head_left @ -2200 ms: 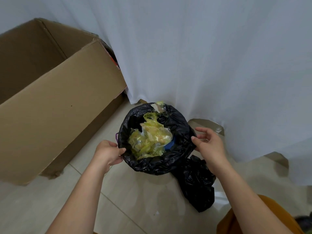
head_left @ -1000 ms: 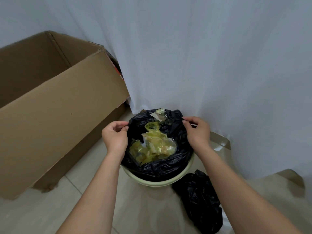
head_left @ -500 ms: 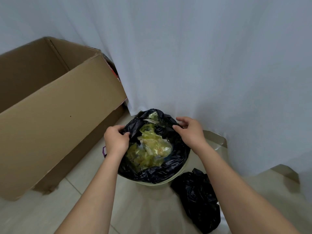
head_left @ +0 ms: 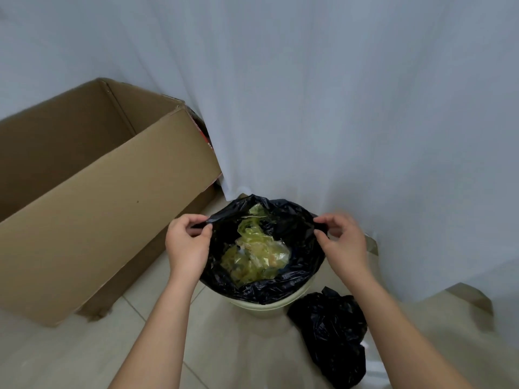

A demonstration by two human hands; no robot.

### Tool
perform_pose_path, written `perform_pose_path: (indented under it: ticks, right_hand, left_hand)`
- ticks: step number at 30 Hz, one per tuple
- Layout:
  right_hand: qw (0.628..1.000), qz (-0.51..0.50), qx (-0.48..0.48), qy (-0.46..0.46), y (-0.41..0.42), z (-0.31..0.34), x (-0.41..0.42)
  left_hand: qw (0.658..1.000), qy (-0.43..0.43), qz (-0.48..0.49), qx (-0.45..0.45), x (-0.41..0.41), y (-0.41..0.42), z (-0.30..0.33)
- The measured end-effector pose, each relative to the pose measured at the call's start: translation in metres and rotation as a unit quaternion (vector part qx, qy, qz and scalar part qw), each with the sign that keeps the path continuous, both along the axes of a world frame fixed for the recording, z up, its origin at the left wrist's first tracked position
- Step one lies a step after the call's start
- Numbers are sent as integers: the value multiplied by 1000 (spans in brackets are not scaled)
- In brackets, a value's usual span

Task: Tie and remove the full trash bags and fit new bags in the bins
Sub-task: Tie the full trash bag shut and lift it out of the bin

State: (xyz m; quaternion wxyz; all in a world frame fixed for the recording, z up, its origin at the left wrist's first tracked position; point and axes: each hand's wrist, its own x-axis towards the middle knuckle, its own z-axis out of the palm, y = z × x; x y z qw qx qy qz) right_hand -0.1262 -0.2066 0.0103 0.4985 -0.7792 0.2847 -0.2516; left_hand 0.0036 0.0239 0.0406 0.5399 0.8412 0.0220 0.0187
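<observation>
A black trash bag [head_left: 297, 279] lines a pale green bin [head_left: 266, 306] on the floor, with yellow-green plastic waste [head_left: 255, 254] inside. My left hand [head_left: 186, 242] pinches the bag's left edge, which is pulled up off the rim. My right hand [head_left: 341, 242] pinches the right edge and holds it up too. The bag's mouth is stretched open between both hands. A second black bag [head_left: 331, 332] lies crumpled on the floor to the right of the bin.
A large open cardboard box [head_left: 92, 209] stands on the floor at the left, close to the bin. A white curtain [head_left: 337, 108] hangs behind the bin and reaches the tiled floor [head_left: 238, 355].
Both hands have lifted the bag's side edges off the bin rim and drawn them apart and up. The bin's pale rim now shows at the front.
</observation>
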Motion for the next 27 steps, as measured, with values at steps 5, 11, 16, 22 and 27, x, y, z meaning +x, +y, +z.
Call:
perform_pose_path:
  ticks: [5, 11, 16, 22, 27]
  right_hand:
    - [988, -2, 71, 135, -1, -18, -23]
    - [980, 25, 163, 112, 6, -25, -9]
    - [983, -23, 145, 107, 7, -25, -5]
    - [992, -25, 120, 18, 4, 2, -9]
    - [986, -14, 159, -48, 0, 19, -9]
  left_hand:
    - [995, 52, 39, 75, -8, 25, -6]
    - [954, 295, 29, 37, -8, 28, -18]
    - [963, 268, 41, -13, -6, 29, -27]
    - [993, 91, 31, -62, -9, 20, 0]
    - [997, 59, -24, -49, -15, 7, 5]
